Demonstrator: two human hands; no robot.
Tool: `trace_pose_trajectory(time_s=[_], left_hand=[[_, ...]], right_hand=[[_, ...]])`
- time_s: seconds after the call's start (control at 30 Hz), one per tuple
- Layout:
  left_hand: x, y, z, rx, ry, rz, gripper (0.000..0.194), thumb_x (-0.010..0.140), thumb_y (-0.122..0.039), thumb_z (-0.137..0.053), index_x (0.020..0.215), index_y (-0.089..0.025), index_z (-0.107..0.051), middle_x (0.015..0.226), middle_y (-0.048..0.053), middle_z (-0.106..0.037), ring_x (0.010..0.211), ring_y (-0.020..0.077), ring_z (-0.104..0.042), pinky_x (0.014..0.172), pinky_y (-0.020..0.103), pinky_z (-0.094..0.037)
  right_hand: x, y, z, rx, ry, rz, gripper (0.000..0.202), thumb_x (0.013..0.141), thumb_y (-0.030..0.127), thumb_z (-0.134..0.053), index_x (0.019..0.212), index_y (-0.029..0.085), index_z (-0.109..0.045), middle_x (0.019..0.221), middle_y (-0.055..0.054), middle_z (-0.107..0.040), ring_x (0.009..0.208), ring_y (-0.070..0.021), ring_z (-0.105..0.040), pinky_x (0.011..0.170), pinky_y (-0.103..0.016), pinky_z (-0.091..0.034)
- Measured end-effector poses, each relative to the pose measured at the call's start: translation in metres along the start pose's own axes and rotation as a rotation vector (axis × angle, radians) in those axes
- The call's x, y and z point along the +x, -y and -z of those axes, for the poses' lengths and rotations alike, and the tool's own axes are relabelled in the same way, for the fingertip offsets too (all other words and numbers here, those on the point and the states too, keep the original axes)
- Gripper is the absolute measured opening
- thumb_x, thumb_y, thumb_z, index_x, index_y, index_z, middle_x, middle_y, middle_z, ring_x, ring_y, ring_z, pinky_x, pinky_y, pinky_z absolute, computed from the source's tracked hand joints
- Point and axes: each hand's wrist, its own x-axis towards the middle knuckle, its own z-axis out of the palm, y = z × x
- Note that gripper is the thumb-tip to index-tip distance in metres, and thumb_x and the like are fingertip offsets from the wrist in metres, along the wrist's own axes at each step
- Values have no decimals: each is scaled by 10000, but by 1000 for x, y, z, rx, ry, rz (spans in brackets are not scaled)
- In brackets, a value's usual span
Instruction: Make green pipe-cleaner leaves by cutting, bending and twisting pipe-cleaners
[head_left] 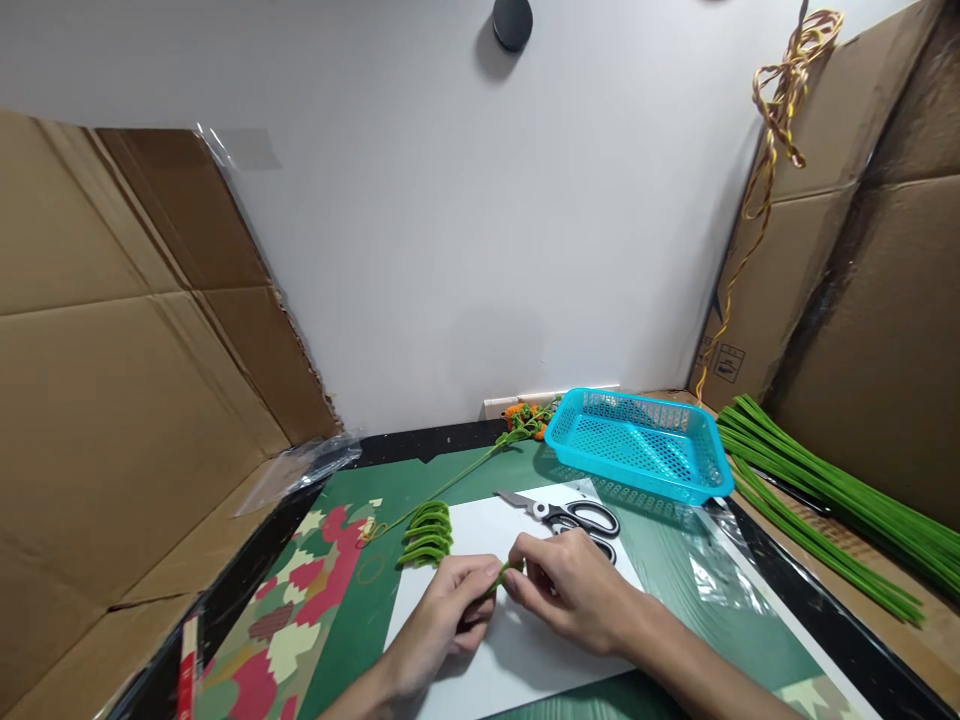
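Observation:
Over a white sheet of paper [517,672], my left hand [459,605] pinches a short green pipe cleaner [505,571] between thumb and fingers. My right hand [574,590] grips the same piece from the other side, fingertips closed on it. Most of the pipe cleaner is hidden by the fingers. Just beyond my right hand lie scissors [553,511] with black and white handles, partly covered by that hand. Several curved green pipe cleaner pieces [427,534] sit in a stack at the paper's left edge, past my left hand.
A blue perforated basket [637,472] stands at the back right. Long green pipe cleaners [840,500] lie along the right side. An orange-and-green pipe cleaner flower [525,420] rests at the back. Cardboard walls [135,380] flank the table; plastic bags [307,465] lie at its left.

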Motion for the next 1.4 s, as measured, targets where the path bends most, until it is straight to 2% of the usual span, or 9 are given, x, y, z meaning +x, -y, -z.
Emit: trace_pose_trajectory(time_s=[0.23, 0.33, 0.47, 0.6, 0.77, 0.87, 1.17, 1.4], left_hand=[[1, 2, 3, -12, -19, 40, 572, 817, -681, -737, 682, -219, -427, 566, -118, -249, 461, 44, -134, 426, 198, -47], [0, 0, 2, -3, -7, 22, 505, 817, -633, -753, 729, -189, -529, 556, -117, -288, 454, 37, -164, 421, 183, -75], [3, 1, 3, 13, -10, -10, 432, 860, -584, -721, 908, -160, -661, 508, -102, -391, 381, 44, -281, 371, 165, -150], [5, 2, 5, -29, -20, -15, 407, 883, -591, -701, 870, -193, -618, 465, -78, -479, 317, 68, -379, 310, 157, -227], [6, -1, 2, -153, -47, -38, 428, 867, -565, -742, 769, -206, -530, 465, -105, -440, 303, 33, -314, 305, 131, -261], [6, -2, 1, -167, -82, -56, 431, 861, -570, -751, 783, -206, -533, 487, -108, -439, 303, 34, -334, 295, 127, -270], [8, -2, 1, -138, -150, -78, 507, 850, -627, -767, 771, -205, -498, 495, -111, -448, 303, 25, -338, 290, 110, -252], [7, -2, 2, -170, -112, -97, 481, 841, -597, -788, 809, -212, -502, 516, -122, -432, 322, 19, -301, 303, 113, -241]], right_hand=[[1, 1, -3, 6, 24, -14, 165, 1029, 288, -553, 903, 223, -636, 627, 25, -604, 524, -128, -470, 576, -248, -268], [2, 1, -4, 35, 7, -7, 208, 1018, 268, -549, 818, 217, -578, 603, 44, -530, 518, -113, -405, 570, -247, -252], [2, -1, -3, 83, -68, -11, 220, 982, 219, -552, 763, 214, -529, 600, 54, -483, 523, -104, -392, 574, -248, -257], [2, -3, 0, 105, -179, -47, 193, 988, 219, -530, 796, 218, -539, 603, 51, -486, 520, -114, -407, 576, -262, -267], [3, -5, 2, 128, -304, -66, 237, 998, 243, -521, 763, 229, -489, 589, 50, -472, 507, -123, -395, 565, -282, -260], [3, -7, 3, 133, -347, -66, 255, 987, 235, -526, 739, 230, -468, 582, 53, -463, 507, -122, -390, 562, -285, -256], [3, -7, 1, 106, -357, -19, 223, 959, 200, -523, 743, 222, -472, 576, 67, -466, 497, -106, -388, 551, -266, -252], [3, -8, 2, 77, -371, -24, 233, 961, 200, -512, 741, 224, -438, 578, 67, -442, 502, -108, -373, 557, -271, -247]])
